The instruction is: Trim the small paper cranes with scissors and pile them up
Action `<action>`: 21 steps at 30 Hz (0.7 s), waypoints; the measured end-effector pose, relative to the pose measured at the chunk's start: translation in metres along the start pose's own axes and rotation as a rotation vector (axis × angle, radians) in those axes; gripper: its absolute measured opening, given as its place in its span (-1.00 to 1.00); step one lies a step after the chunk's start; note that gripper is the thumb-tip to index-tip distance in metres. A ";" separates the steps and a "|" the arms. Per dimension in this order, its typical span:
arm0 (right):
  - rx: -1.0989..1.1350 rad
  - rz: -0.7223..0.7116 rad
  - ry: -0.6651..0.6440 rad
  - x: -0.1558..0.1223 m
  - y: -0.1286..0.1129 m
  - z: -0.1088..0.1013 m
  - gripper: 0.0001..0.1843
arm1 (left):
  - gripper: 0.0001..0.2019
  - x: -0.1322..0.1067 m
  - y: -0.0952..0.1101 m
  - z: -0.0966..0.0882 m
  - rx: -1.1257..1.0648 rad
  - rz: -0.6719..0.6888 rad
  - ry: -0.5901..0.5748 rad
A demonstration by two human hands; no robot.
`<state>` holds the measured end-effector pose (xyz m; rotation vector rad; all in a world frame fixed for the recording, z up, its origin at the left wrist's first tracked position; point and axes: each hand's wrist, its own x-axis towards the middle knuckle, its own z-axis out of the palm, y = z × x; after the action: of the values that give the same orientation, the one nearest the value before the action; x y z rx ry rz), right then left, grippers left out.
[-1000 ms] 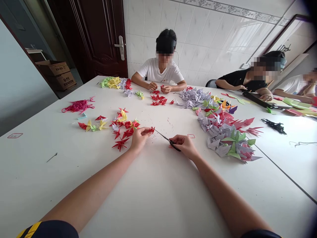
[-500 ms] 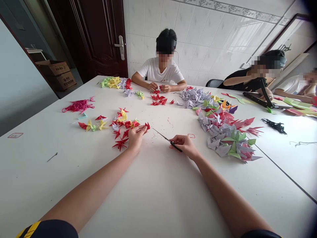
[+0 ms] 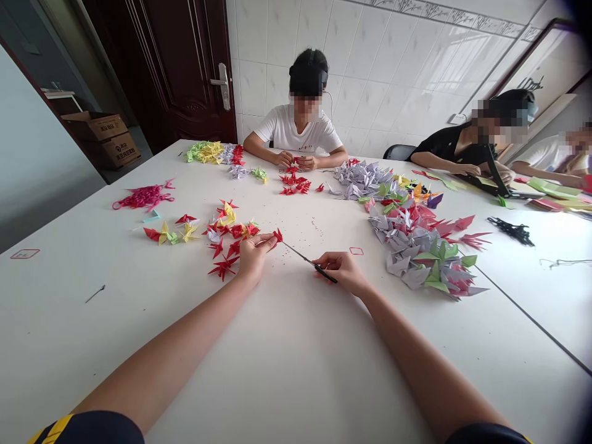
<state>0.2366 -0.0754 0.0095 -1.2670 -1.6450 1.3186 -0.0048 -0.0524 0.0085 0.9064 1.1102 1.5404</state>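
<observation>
My left hand (image 3: 253, 254) pinches a small red paper crane (image 3: 278, 235) between thumb and fingertips, just above the white table. My right hand (image 3: 343, 271) is closed around the black handle of a pair of scissors (image 3: 306, 258). Their thin blades point up and left, the tip close to the crane; whether it touches the paper I cannot tell. Beside my left hand lies a loose group of red and yellow paper cranes (image 3: 224, 266). Tiny scraps (image 3: 290, 251) are scattered on the tabletop between and beyond my hands.
Right of my right hand rises a large heap of grey, red and green cranes (image 3: 416, 246). Pink cords (image 3: 144, 196) lie at the left, black cords (image 3: 511, 230) at the right. Across the table a person (image 3: 298, 126) handles red paper. Two more people sit at the right.
The scissors have moved slightly left, bringing their tip nearer the red crane. In my left fingers the crane now stands more upright. The person in black has lowered an arm to the table.
</observation>
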 end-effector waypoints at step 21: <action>0.124 0.020 -0.351 -0.010 -0.016 -0.020 -0.66 | -0.79 0.005 0.000 -0.004 0.009 0.167 0.193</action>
<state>0.2537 -0.0787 0.0314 -1.0233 -1.7531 1.7033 -0.0092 -0.0481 0.0071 0.8889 1.2031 1.7915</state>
